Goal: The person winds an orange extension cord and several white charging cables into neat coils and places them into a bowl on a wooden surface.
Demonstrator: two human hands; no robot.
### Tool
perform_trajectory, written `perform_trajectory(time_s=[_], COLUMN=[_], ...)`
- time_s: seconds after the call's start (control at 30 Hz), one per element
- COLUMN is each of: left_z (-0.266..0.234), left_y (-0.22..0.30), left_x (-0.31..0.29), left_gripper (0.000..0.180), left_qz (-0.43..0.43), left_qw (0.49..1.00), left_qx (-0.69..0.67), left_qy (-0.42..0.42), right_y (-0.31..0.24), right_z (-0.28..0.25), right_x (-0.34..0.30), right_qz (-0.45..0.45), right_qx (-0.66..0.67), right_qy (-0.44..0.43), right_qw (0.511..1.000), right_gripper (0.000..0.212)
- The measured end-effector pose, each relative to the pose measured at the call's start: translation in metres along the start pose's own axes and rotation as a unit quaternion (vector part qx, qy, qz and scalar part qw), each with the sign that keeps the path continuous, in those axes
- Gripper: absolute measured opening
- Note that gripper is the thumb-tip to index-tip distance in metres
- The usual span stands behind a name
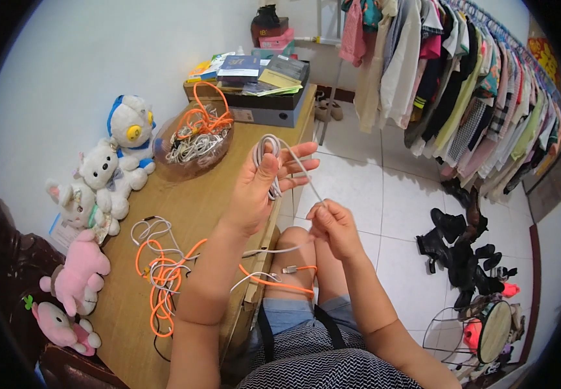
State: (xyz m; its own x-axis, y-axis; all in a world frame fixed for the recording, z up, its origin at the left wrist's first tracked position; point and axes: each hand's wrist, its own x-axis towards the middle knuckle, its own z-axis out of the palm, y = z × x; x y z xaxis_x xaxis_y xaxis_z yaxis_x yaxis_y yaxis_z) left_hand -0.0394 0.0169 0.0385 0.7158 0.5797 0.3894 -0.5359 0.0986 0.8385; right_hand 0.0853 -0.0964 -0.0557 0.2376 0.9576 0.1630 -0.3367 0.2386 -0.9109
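A white cable (268, 148) lies coiled in loops around my left hand (259, 178), its thumb pressed over the loops and its other fingers spread to the right. From the coil one strand runs down to my right hand (333, 227), whose fingers are pinched closed on it. Beyond that pinch the cable passes back left over my lap to the table. A tangle of orange cable (160, 314) and white cable lies on the wooden table (125, 337), left of my left forearm. One orange cable end with a plug (289, 269) hangs over my thigh.
A clear bowl (193, 165) of coiled cables stands farther back, before a box (264, 115) topped with booklets. Several plush toys (102, 175) line the wall at left. Clothes hang from a rack (488, 32) at right, with dark shoes (452, 253) and a round stool (494, 332) below.
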Motion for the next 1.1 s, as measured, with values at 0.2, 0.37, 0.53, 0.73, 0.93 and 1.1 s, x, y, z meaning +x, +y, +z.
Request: perform_trajectory(time_s=[0.2,0.37,0.53,0.73,0.93,1.1], left_z=[-0.011,-0.006,-0.019,-0.002,-0.010,-0.016], left_y=[-0.004,0.006,0.074,0.102,0.124,0.123], left_x=[-0.006,-0.008,-0.021,-0.048,-0.065,-0.056], left_gripper=[0.041,0.027,0.026,0.026,0.026,0.027], left_qz=[-0.122,-0.051,0.135,0.254,0.360,0.286], left_qw=[0.987,0.994,0.983,0.965,0.922,0.921], left_qx=[-0.034,0.038,-0.056,-0.055,0.076,0.120], left_qy=[-0.100,0.091,0.112,0.034,0.122,0.234], right_y=[-0.022,0.003,0.066,-0.017,-0.118,-0.070], right_z=[0.024,0.029,0.030,0.111,0.147,0.066], right_x=[0.011,0.006,0.024,0.110,0.116,0.108], right_qz=[0.007,0.086,-0.128,0.023,-0.544,-0.483], right_qx=[-0.089,-0.093,-0.423,-0.245,-0.012,-0.347], right_qy=[-0.037,-0.092,-0.132,-0.208,-0.021,0.155], right_qw=[0.995,0.988,0.887,0.947,0.839,0.789], right_gripper=[0.037,0.038,0.033,0.038,0.017,0.018])
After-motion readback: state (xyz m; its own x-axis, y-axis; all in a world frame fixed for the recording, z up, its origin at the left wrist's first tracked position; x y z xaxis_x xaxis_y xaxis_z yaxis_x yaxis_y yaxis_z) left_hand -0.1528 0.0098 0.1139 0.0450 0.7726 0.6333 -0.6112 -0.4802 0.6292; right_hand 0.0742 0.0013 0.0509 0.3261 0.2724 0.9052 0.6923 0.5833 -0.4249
